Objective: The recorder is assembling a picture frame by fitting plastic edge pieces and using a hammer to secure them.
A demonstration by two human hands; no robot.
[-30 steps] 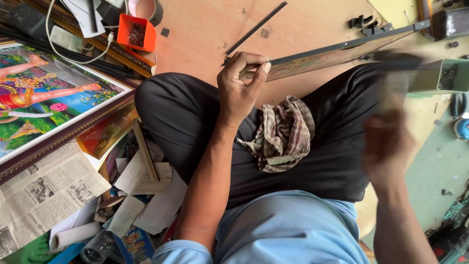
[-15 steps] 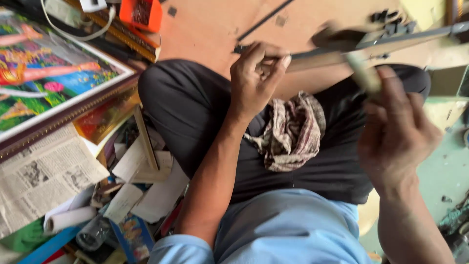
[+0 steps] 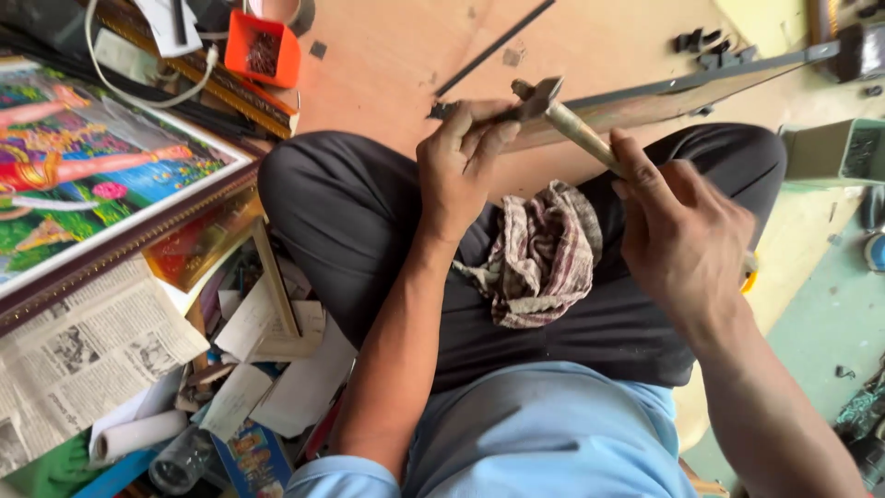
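Two hands at work over the lap. Left hand (image 3: 466, 157) closed on the frame strip (image 3: 682, 92), pinning it across the knees. Right hand (image 3: 687, 235) gripping the hammer (image 3: 562, 115) by its handle, head touching the strip beside the left fingers. Checked cloth (image 3: 539, 258) lies on the lap below.

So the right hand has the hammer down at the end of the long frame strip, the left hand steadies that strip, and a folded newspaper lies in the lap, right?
Not quite. In the head view, what lies in the lap is a checked cloth, not a newspaper. The rest holds: the right hand has the hammer at the frame strip, which the left hand steadies.
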